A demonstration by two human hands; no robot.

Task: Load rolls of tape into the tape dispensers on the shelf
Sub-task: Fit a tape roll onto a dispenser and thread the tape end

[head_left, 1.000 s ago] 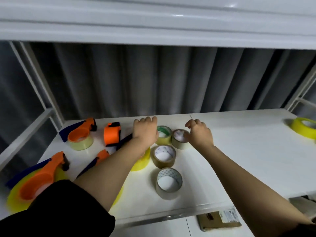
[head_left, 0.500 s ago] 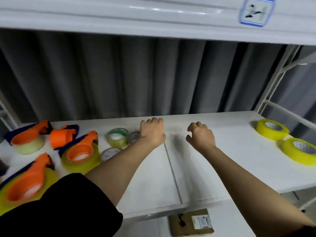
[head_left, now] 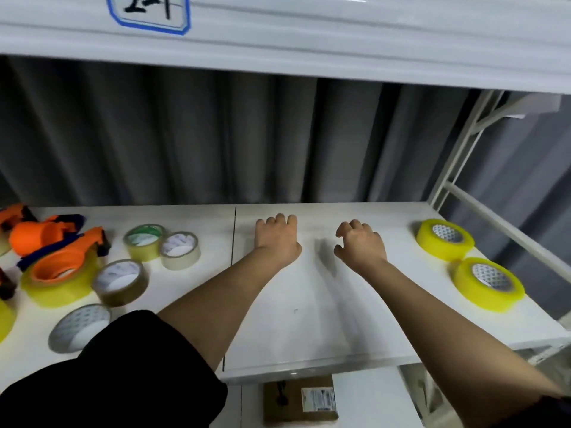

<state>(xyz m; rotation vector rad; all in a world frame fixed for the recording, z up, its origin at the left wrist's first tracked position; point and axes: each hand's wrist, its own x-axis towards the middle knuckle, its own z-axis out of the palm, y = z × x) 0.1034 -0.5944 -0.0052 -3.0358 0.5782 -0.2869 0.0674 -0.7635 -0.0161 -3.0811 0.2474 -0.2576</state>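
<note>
Left hand: my left hand (head_left: 277, 236) hangs over the bare middle of the shelf (head_left: 309, 319), fingers loosely curled, holding nothing.
Right hand: my right hand (head_left: 360, 244) hovers beside it, fingers bent clawlike, pinching nothing.
Nearest rolls: two yellow rolls (head_left: 445, 238) (head_left: 488, 283) lie flat to the right, cores pointing up, nearer my right hand.
Other rolls: clear and tan rolls (head_left: 180, 250) lie flat to the left.
Dispensers: orange dispensers (head_left: 58, 264) sit at far left, so I judge a carry across is needed.
</note>
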